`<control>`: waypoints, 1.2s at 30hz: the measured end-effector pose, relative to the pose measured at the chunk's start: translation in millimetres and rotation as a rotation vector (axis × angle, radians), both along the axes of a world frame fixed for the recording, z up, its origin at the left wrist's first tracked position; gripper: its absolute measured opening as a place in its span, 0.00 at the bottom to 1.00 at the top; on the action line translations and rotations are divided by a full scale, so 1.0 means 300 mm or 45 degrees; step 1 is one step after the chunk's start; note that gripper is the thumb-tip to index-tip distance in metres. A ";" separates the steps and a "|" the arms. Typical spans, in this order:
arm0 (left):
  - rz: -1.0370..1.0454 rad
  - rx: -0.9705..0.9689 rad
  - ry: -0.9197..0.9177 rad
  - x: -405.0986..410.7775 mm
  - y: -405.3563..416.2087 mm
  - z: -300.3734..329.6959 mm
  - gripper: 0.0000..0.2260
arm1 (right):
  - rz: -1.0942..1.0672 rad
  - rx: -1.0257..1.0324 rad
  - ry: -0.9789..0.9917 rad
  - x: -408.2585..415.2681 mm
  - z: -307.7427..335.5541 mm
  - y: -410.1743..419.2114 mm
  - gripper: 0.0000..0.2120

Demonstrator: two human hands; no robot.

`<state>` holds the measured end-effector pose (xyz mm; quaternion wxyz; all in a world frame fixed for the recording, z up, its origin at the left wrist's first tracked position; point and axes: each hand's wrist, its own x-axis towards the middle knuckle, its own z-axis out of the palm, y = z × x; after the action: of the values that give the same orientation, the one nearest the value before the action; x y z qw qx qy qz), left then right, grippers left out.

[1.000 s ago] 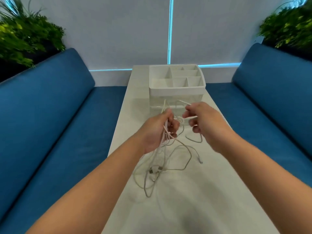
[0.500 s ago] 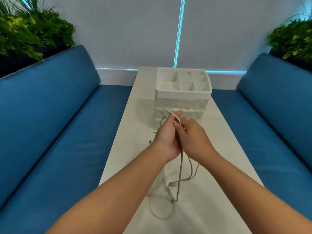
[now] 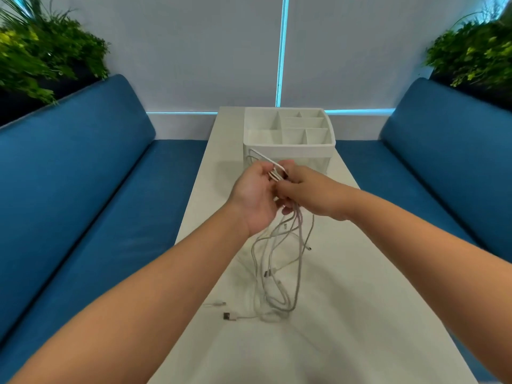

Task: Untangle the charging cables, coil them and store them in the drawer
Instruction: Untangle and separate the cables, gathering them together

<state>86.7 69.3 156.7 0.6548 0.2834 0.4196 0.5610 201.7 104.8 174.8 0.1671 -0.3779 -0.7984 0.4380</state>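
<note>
Left hand and right hand, raised together, each grip the cables.

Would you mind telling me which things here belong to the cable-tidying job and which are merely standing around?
Part of the job:
- charging cables, tangled, gripped by the left hand and right hand
- white drawer organiser on the table

Just around:
- blue benches on both sides
- green plants in the far corners
</note>
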 end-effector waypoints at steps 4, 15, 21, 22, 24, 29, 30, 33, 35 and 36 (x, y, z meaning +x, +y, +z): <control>-0.013 0.070 0.116 -0.043 0.006 0.047 0.17 | 0.034 -0.039 0.125 0.020 0.039 0.020 0.06; -0.092 0.422 0.043 -0.065 -0.004 0.095 0.06 | 0.127 -0.049 0.106 0.060 0.124 0.079 0.08; 0.195 0.281 -0.039 -0.063 0.020 0.115 0.13 | 0.171 0.097 -0.082 0.081 0.064 0.086 0.16; 0.215 0.259 -0.092 -0.060 0.021 0.121 0.13 | 0.181 0.085 -0.067 0.087 0.055 0.090 0.16; 0.248 0.211 -0.189 -0.059 0.024 0.135 0.13 | 0.216 0.042 -0.058 0.095 0.039 0.101 0.14; 0.217 0.099 -0.410 -0.108 0.040 0.175 0.15 | 0.322 -0.263 0.188 0.107 -0.012 0.126 0.22; 0.197 0.077 -0.426 -0.114 0.045 0.181 0.16 | 0.327 -0.376 0.289 0.109 -0.025 0.130 0.29; 0.138 0.036 -0.412 -0.123 0.051 0.201 0.17 | 0.323 -0.576 0.547 0.109 -0.077 0.146 0.31; 0.104 0.027 -0.381 -0.135 0.050 0.210 0.17 | 0.015 -0.605 0.778 0.096 -0.095 0.165 0.22; 0.088 0.024 -0.364 -0.142 0.048 0.213 0.18 | -0.228 -0.519 0.795 0.086 -0.104 0.179 0.19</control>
<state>44.0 83.9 220.6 0.6855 0.1924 0.3263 0.6218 227.6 158.4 143.8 0.3612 -0.3199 -0.5694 0.6656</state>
